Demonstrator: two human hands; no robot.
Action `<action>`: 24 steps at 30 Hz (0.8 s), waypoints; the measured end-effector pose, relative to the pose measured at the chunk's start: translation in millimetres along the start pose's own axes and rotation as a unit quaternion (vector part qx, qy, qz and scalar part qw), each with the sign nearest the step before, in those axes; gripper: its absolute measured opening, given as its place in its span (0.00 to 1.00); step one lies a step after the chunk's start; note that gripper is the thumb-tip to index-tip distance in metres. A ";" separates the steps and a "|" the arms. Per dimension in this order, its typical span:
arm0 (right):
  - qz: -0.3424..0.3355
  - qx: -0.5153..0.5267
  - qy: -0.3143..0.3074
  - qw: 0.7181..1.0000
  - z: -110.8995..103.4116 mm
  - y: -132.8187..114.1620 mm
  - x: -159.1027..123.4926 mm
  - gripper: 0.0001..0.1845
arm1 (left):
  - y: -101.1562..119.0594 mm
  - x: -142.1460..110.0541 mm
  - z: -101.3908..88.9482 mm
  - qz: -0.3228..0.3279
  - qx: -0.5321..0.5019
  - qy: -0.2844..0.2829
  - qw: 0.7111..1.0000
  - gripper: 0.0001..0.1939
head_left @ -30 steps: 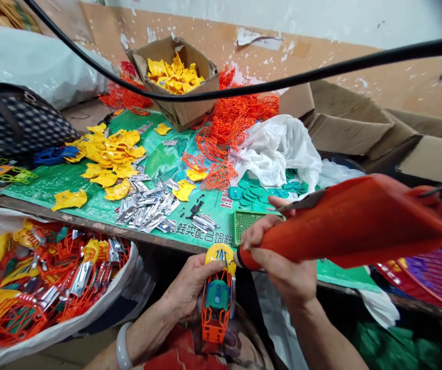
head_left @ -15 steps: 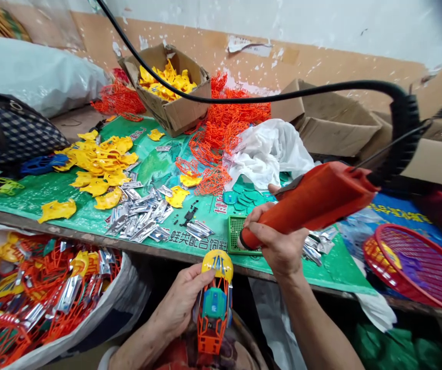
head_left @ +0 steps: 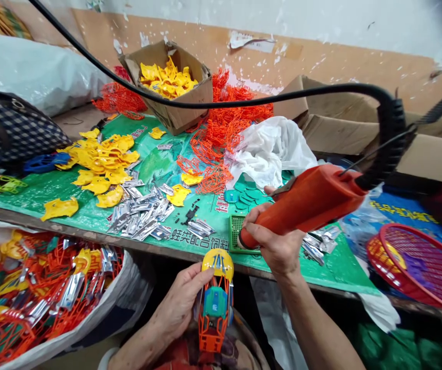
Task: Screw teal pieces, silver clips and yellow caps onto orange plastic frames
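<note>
My left hand point(head_left: 182, 298) grips a toy car body point(head_left: 215, 303) by its yellow front, thumb on top. The body has an orange cage frame and a teal panel in the middle. My right hand point(head_left: 276, 244) is wrapped round a red-orange electric screwdriver point(head_left: 305, 203), its fingers near the front end. The tool's tip points left and down over a small green mesh basket point(head_left: 239, 226) at the table edge and is not clearly visible. A thick black cable point(head_left: 392, 123) runs from its rear.
Silver strips point(head_left: 143, 216), yellow shells point(head_left: 101, 159), teal panels point(head_left: 249, 194) and orange frames point(head_left: 224, 133) lie on the green sheet. A carton point(head_left: 182, 115) holds yellow shells. A sack of assembled bodies point(head_left: 51, 293) stands left; a red basket point(head_left: 417, 257) is at right.
The screwdriver's rear end has shifted slightly left, and its cable has swung with it. My left hand keeps the car body in nearly the same place.
</note>
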State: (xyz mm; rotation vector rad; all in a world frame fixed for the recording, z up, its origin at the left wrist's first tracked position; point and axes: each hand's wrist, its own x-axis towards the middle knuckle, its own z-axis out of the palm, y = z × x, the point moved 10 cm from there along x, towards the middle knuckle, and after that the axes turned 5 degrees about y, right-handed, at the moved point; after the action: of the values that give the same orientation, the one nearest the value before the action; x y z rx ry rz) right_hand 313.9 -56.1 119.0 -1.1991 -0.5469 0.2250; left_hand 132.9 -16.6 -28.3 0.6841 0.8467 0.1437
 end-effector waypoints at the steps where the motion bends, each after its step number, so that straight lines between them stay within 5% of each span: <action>1: 0.001 0.001 0.001 1.000 0.3 -0.4 -0.1 0.11 | 0.8 -0.4 -1.6 0.007 -0.002 0.002 1.000 0.16; 15: -0.003 -0.008 0.013 1.000 -2.0 1.4 1.9 0.08 | -1.5 -4.7 -4.3 0.004 0.024 -0.026 0.999 0.12; 20: -0.001 0.025 0.029 0.999 -4.9 -18.2 4.9 0.11 | -1.3 1.3 -1.8 0.002 0.021 -0.011 1.000 0.15; 24: 0.024 0.075 -0.031 0.996 13.8 -34.2 -6.8 0.16 | 1.3 2.7 1.3 0.008 0.010 -0.006 1.000 0.17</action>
State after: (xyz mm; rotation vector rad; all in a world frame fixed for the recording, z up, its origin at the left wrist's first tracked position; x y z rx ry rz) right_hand 297.1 -60.2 152.2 -1.0625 -0.5464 0.3398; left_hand 135.8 -15.3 -28.7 0.7102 0.8328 0.1447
